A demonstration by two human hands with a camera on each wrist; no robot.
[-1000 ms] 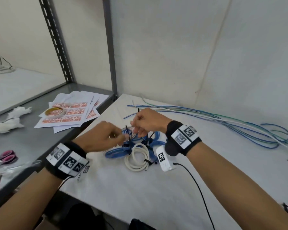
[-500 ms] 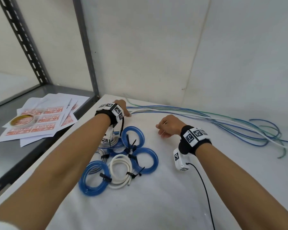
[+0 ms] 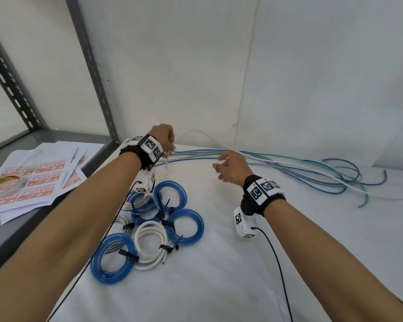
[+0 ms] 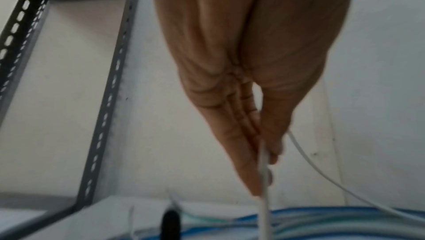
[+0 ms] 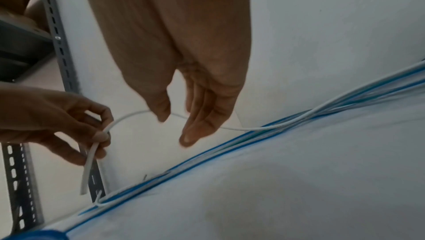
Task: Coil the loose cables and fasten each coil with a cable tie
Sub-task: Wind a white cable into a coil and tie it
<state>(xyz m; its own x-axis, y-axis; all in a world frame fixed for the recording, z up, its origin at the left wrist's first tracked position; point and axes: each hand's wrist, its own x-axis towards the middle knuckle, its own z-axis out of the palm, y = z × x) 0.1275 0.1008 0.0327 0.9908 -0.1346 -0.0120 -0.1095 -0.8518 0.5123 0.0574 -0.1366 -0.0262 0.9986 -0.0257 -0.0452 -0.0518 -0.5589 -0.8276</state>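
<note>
Head: both arms reach out over the table. Left hand is raised near the far edge, pinching the end of a white cable that arcs up and right. Right hand hovers over the loose cables, fingers apart, slightly curled. Tied coils lie under the left forearm.

Left wrist: left hand has fingers and thumb pressed together on the cable; blurred.

Right wrist: right hand is relaxed, with thumb and fingers apart, and the cable passes behind them; contact unclear. Left hand grips the cable end.
</note>
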